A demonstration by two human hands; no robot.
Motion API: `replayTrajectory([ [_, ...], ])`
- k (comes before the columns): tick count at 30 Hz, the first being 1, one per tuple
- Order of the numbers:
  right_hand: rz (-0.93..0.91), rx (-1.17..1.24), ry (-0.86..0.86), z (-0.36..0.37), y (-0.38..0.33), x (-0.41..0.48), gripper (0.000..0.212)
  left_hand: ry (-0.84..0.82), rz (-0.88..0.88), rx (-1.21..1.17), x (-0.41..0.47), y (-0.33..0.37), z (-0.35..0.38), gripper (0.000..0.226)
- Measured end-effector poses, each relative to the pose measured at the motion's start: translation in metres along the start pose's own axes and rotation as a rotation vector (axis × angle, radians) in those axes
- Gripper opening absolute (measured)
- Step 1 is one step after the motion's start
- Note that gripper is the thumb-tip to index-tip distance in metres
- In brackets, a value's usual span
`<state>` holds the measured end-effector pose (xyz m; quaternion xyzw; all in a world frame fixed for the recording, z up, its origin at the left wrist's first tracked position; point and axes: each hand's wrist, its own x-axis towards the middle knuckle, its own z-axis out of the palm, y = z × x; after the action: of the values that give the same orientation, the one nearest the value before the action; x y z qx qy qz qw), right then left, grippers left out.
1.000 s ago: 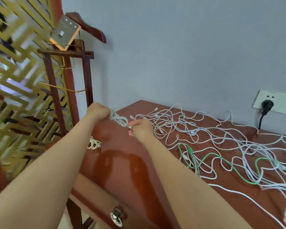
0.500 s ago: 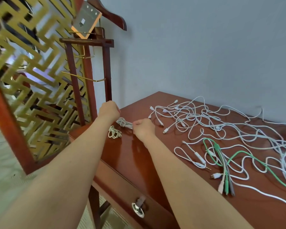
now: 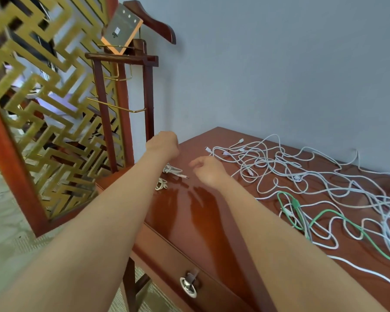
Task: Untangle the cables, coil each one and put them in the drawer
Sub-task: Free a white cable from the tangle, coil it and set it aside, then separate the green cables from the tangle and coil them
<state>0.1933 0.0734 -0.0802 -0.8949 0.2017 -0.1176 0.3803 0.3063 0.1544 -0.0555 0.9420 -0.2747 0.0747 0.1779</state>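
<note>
Well, most of what you see is the plain grey-blue wall (image 3: 279,64) behind the table. On the left stands a tall screen (image 3: 43,109) of gold lattice in a red-brown frame, with pale patterned carpet (image 3: 5,233) at its foot. The table (image 3: 180,212) is glossy reddish wood, polished enough to reflect the arms above it. A drawer (image 3: 164,260) in its front is closed.

Between screen and table is a dark wooden valet stand (image 3: 148,97) with a hanger-shaped top and thin brass rails (image 3: 117,106).

Over the right half of the table sprawls a loose tangle of white cables (image 3: 268,167), their plugs lying near the back edge. A green cable (image 3: 295,203) winds through the nearer part.

Both bare arms reach over the table's left end. The left hand (image 3: 164,144) is raised and seen from the back, its fingers curled under out of sight, so I cannot tell if it holds anything. The right hand (image 3: 208,170) hovers just above the wood, fingers loosely curled, with nothing between them.

Below the left hand a coiled white cable (image 3: 172,171) lies on the table, plug tip toward the right hand. A smaller cream coil (image 3: 160,184) sits just beside it at the edge. A metal ring pull (image 3: 189,285) hangs on the drawer, and a small card (image 3: 121,30) rests tilted atop the stand.
</note>
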Motion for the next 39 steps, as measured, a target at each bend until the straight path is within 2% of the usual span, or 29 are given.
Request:
replayTrajectory([
  [5, 0.128, -0.008, -0.085, -0.056, 0.024, -0.013, 0.022, -0.094, 0.123, -0.039, -0.008, 0.037, -0.007, 0.026],
  [12, 0.233, -0.073, -0.059, -0.113, 0.055, -0.042, 0.018, -0.442, 0.318, -0.025, -0.039, 0.111, -0.013, 0.023],
  [18, 0.349, -0.185, -0.036, -0.144, 0.080, -0.068, 0.020, -0.544, 0.436, -0.050, -0.065, 0.163, -0.006, 0.024],
  [20, 0.402, -0.218, -0.025, -0.150, 0.092, -0.073, 0.008, -0.602, 0.441, -0.064, -0.069, 0.175, 0.002, 0.025],
  [23, 0.470, -0.212, 0.007, -0.150, 0.105, -0.079, 0.013, -0.634, 0.454, -0.044, -0.073, 0.188, 0.013, 0.025],
  [27, 0.496, -0.272, 0.084, -0.138, 0.113, -0.089, 0.037, -0.699, 0.451, -0.022, -0.077, 0.198, 0.026, 0.025],
  [30, 0.516, -0.218, 0.141, -0.133, 0.122, -0.092, 0.032, -0.741, 0.432, -0.065, -0.079, 0.203, 0.032, 0.025],
  [34, 0.488, -0.022, 0.251, -0.149, 0.127, -0.097, 0.033, -0.793, 0.366, -0.231, -0.085, 0.215, 0.033, 0.019],
  [37, 0.379, 0.123, 0.293, -0.165, 0.128, -0.107, 0.032, -0.804, 0.279, -0.460, -0.089, 0.233, 0.034, 0.034],
  [39, 0.313, 0.198, 0.239, -0.175, 0.126, -0.118, 0.019, -0.753, 0.241, -0.619, -0.090, 0.248, 0.035, 0.039],
])
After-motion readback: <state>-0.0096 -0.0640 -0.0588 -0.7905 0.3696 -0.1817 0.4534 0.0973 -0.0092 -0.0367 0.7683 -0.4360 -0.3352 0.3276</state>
